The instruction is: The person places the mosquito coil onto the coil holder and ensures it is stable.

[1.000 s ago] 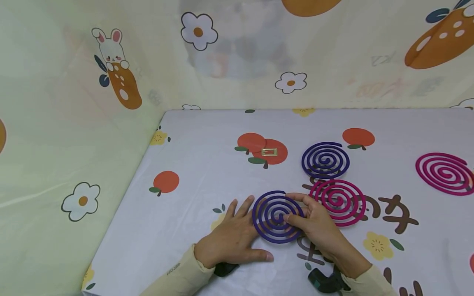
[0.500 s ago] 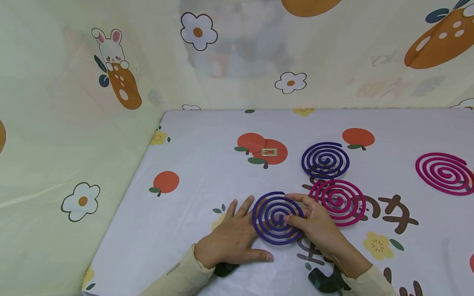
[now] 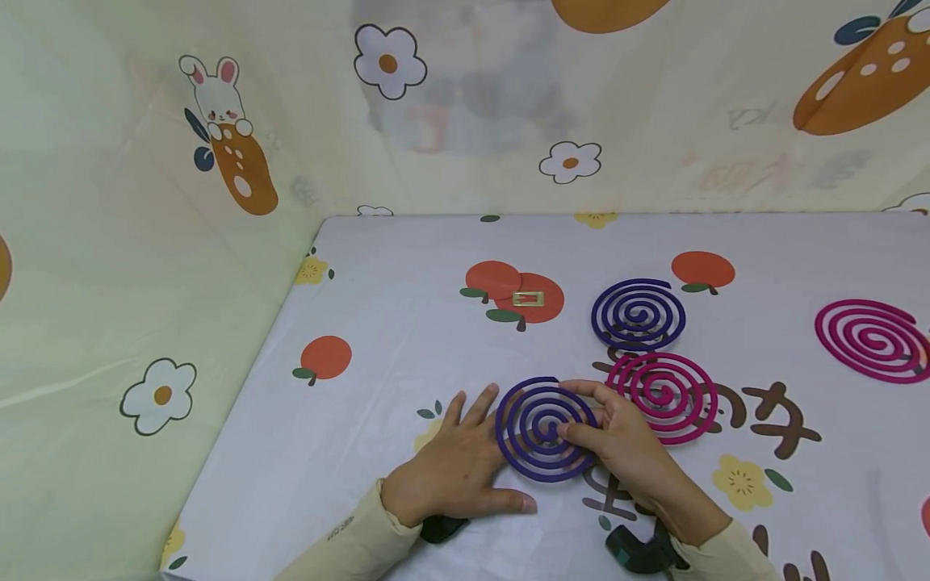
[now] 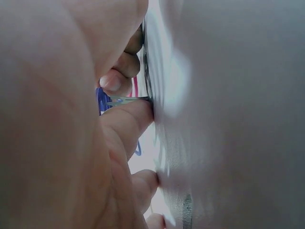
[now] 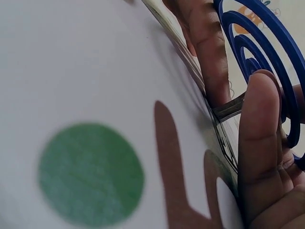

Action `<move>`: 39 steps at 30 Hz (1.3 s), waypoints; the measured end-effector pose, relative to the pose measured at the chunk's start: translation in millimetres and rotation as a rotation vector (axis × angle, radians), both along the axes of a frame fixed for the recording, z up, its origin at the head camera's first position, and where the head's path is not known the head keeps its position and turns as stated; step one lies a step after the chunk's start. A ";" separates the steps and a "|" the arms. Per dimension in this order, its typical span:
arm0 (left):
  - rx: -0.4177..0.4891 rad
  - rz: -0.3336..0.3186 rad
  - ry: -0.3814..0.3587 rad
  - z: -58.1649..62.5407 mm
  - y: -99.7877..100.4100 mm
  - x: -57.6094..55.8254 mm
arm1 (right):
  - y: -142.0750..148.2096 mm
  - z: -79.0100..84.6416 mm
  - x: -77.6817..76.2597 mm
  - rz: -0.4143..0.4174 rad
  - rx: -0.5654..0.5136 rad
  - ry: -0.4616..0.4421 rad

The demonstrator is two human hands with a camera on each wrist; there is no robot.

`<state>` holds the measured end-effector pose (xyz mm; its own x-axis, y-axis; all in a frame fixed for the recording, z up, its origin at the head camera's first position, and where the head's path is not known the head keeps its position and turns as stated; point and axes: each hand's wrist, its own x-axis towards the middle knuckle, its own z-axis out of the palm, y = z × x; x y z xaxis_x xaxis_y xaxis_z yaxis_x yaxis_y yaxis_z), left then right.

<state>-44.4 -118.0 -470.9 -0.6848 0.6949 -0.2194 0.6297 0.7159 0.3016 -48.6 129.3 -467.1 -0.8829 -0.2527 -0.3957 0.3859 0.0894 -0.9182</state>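
Observation:
My right hand (image 3: pixel 617 436) pinches a blue mosquito coil (image 3: pixel 550 431) near its centre, thumb on top, and holds it tilted above the table. My left hand (image 3: pixel 454 472) lies palm down with fingers spread, partly behind that coil. In the left wrist view, a left fingertip presses on the base of a thin metal coil stand (image 4: pixel 128 99), whose strip rises toward the coil. The same metal strip (image 5: pixel 230 109) shows beside the right thumb in the right wrist view. Whether the strip's tip sits in the coil's centre is hidden.
A pink mosquito coil (image 3: pixel 662 395) lies just right of my right hand, with another blue coil (image 3: pixel 638 315) behind it. Farther right is a second pink coil (image 3: pixel 876 342). A small gold-coloured metal stand (image 3: pixel 528 298) lies flat toward the back of the patterned tablecloth (image 3: pixel 392 307).
The held blue coil has tipped slightly, its near edge a little lower toward me. Both hands stay in nearly the same place.

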 end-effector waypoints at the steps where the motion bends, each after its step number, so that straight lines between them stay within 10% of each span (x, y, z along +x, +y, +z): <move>1: 0.000 0.001 -0.002 0.0 -0.1 0.0 | 0.0 -0.1 0.0 0.000 0.000 0.000; 39: -0.015 -0.005 0.009 0.6 -0.5 0.1 | 1.9 -1.1 1.6 -0.006 -0.050 0.014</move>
